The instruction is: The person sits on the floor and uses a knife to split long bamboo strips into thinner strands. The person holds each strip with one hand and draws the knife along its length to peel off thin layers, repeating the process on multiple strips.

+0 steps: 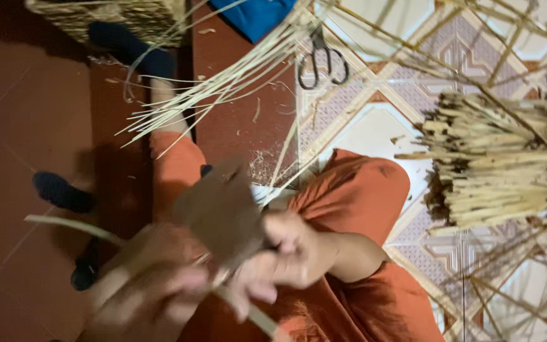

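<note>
Broad blade and pale strip worked over the lap, both hands engaged.

Bundle of cut cane (501, 171) lies on the patterned tiled floor (375, 126), well apart from the hands. Loose thin strips (223, 82) fan across, near the scissors (321, 60). Right hand (292, 256): grip closed around the flat brown blade (223, 212). Left hand (153, 285), blurred: fingers curled about the pale strip (71, 225), which passes under the blade.
</note>
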